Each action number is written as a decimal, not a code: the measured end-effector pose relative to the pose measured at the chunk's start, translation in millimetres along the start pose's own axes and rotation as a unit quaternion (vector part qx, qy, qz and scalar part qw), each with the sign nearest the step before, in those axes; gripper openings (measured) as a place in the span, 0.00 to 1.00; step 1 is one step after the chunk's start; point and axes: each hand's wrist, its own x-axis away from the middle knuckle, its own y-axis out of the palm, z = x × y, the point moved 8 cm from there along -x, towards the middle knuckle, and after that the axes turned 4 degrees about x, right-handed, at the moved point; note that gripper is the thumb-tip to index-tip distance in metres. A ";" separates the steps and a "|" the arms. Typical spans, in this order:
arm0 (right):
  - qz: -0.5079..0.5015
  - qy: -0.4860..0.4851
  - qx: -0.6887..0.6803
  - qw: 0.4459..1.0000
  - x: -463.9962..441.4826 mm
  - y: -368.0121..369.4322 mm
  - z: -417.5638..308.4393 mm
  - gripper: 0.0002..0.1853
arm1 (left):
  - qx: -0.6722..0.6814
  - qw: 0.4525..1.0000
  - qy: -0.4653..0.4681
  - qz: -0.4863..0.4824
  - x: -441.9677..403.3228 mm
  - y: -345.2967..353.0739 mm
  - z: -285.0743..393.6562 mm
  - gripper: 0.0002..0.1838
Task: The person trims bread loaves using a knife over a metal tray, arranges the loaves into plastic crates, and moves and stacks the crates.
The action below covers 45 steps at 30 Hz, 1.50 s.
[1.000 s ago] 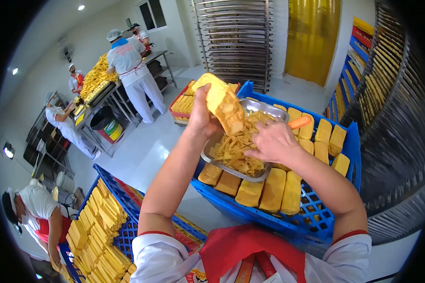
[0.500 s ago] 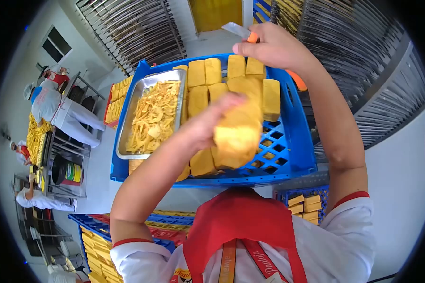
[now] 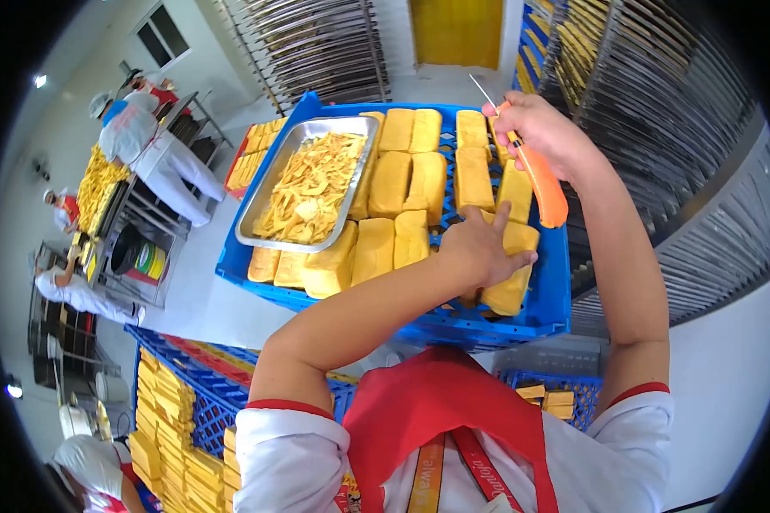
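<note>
My left hand (image 3: 481, 246) rests with its fingers spread on a yellow loaf (image 3: 513, 278) near the right front of the blue crate (image 3: 368, 321). Above the crate's right side, my right hand (image 3: 539, 128) is closed around an orange-handled knife (image 3: 543, 184), its thin blade pointing up and left. Rows of yellow loaves (image 3: 391, 184) stand in the crate. At the crate's left, a metal tray (image 3: 246, 224) holds a heap of thin yellow trimmings (image 3: 310, 190).
Stacked crates with yellow slices (image 3: 167, 410) stand at the lower left. Metal racks (image 3: 308, 51) are behind and at the right. Several co-workers are at the left, some beside a table heaped with yellow pieces (image 3: 101, 190). Another crate (image 3: 583, 389) sits low at the right.
The loaf in my left hand has come down from over the tray into the crate's right part. My right hand has left the trimmings and holds the knife raised at the right.
</note>
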 end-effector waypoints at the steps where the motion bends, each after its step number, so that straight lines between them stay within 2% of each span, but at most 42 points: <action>1: -0.007 -0.007 -0.008 1.000 -11.4 6.5 4.2 0.17 | 0.003 1.000 0.017 0.010 11.3 -9.9 -1.1 0.41; 2: -0.016 -0.012 -0.006 1.000 -18.6 13.0 7.9 0.17 | 0.005 1.000 0.007 0.014 20.2 -20.3 -11.6 0.41; 4: -0.026 0.000 -0.011 1.000 -28.9 26.9 14.6 0.15 | 0.039 0.997 0.065 0.019 42.6 -46.0 -26.7 0.36; 6: -0.040 0.005 -0.018 0.999 -45.8 42.6 25.8 0.14 | 0.050 0.995 0.000 0.089 69.1 -84.9 -61.6 0.29; 8: -0.050 0.023 -0.043 0.998 -60.1 64.6 36.6 0.09 | 0.024 0.975 -0.026 0.217 82.6 -112.4 -110.3 0.26; 10: -0.077 0.052 -0.097 0.991 -69.6 89.4 40.4 0.08 | 0.014 0.954 -0.066 0.292 102.2 -144.1 -155.6 0.23; 12: -0.084 0.074 -0.143 0.983 -76.7 114.1 41.9 0.10 | -0.024 0.927 -0.031 0.373 114.6 -162.9 -200.7 0.21; 14: -0.081 0.084 -0.128 0.985 -88.8 133.7 49.7 0.07 | -0.041 0.930 -0.064 0.360 120.3 -171.7 -231.6 0.21; 15: -0.074 0.087 -0.128 0.985 -89.8 135.4 51.9 0.07 | -0.047 0.947 -0.131 0.290 116.8 -168.4 -248.1 0.19; 16: -0.081 0.099 -0.141 0.982 -89.9 142.5 54.2 0.09 | -0.044 0.947 -0.131 0.290 113.5 -167.0 -258.3 0.19; 18: -0.115 0.100 -0.147 0.977 -91.9 157.6 50.2 0.13 | -0.120 0.949 -0.166 0.238 105.9 -152.9 -295.7 0.18; 19: -0.143 0.091 -0.142 0.975 -89.2 162.0 47.2 0.16 | -0.145 0.953 -0.162 0.211 100.7 -147.6 -304.6 0.15; 20: -0.118 0.094 -0.114 0.982 -85.9 166.5 41.9 0.19 | -0.171 0.945 -0.166 0.224 96.0 -142.7 -315.5 0.12; 21: -0.101 0.091 -0.086 0.987 -80.1 174.7 35.5 0.21 | -0.171 0.956 -0.152 0.184 84.1 -128.5 -331.1 0.16; 22: -0.094 0.065 -0.072 0.991 -75.5 185.4 32.4 0.23 | -0.197 0.955 -0.133 0.176 83.7 -123.6 -326.0 0.13; 23: -0.151 0.035 -0.048 0.987 -70.7 203.4 24.1 0.21 | -0.127 0.956 -0.145 0.220 77.0 -119.1 -335.9 0.11; 24: -0.172 0.029 -0.045 0.984 -65.1 219.6 22.0 0.17 | -0.149 0.957 -0.159 0.191 65.2 -111.4 -340.8 0.11; 25: -0.156 0.071 -0.010 0.985 -67.6 224.1 33.3 0.12 | -0.141 0.962 -0.161 0.172 79.6 -118.9 -320.8 0.11; 26: -0.136 0.052 -0.060 0.988 -74.7 225.9 40.3 0.09 | -0.100 0.960 -0.208 0.160 82.4 -119.6 -319.6 0.12; 27: 0.006 0.058 -0.114 0.992 -81.5 218.6 51.4 0.06 | -0.041 0.966 -0.210 0.144 96.2 -119.5 -313.2 0.13; 28: -0.089 0.048 -0.091 0.991 -88.0 218.7 51.3 0.05 | -0.013 0.966 -0.200 0.166 101.3 -118.5 -312.8 0.17; 30: -0.123 0.045 -0.080 0.988 -105.1 195.6 65.6 0.07 | -0.064 0.936 -0.186 0.291 132.0 -125.7 -303.4 0.20; 31: -0.119 0.038 -0.065 0.990 -100.9 185.3 56.8 0.07 | -0.061 0.931 -0.205 0.295 150.4 -130.0 -305.2 0.20; 32: -0.114 0.030 -0.050 0.992 -92.6 172.6 42.4 0.07 | 0.012 0.939 -0.193 0.284 167.7 -133.9 -300.6 0.19; 33: -0.118 -0.008 -0.052 0.992 -85.9 157.6 22.2 0.07 | 0.088 0.941 -0.180 0.271 179.0 -138.1 -293.3 0.19; 34: -0.120 -0.049 -0.057 0.990 -76.7 147.2 5.7 0.08 | 0.090 0.936 -0.195 0.277 194.2 -138.5 -292.6 0.19; 35: -0.137 -0.074 -0.040 0.987 -72.1 133.8 -7.6 0.10 | 0.335 0.903 -0.153 0.221 200.2 -123.1 -291.3 0.19; 36: -0.156 -0.099 -0.024 0.983 -70.2 125.4 -22.9 0.13 | 0.559 0.808 -0.096 0.158 206.7 -108.2 -281.0 0.20; 37: -0.176 -0.104 -0.021 0.979 -56.5 133.8 -38.2 0.13 | 0.562 0.801 -0.110 0.173 218.0 -100.1 -277.4 0.20; 39: -0.164 -0.166 -0.009 0.972 -10.9 156.2 -76.1 0.19 | 0.793 0.585 0.034 0.165 233.9 -89.0 -246.4 0.28; 40: -0.184 -0.172 -0.009 0.968 2.8 169.2 -88.1 0.19 | 0.794 0.580 0.025 0.184 256.2 -82.5 -235.3 0.28; 42: -0.345 -0.189 0.032 0.919 37.6 214.4 -106.1 0.22 | 0.725 0.603 -0.046 0.331 328.7 -70.7 -223.3 0.34; 43: -0.352 -0.196 0.049 0.914 39.6 225.6 -105.9 0.23 | 0.713 0.606 -0.052 0.348 375.6 -68.7 -199.1 0.36; 44: -0.358 -0.203 0.065 0.909 41.5 236.8 -105.7 0.24 | 0.711 0.599 -0.060 0.362 384.2 -49.4 -197.6 0.36; 45: -0.297 -0.253 0.185 0.902 52.5 247.5 -120.7 0.25 | 0.679 0.597 -0.063 0.422 395.7 -26.0 -205.8 0.37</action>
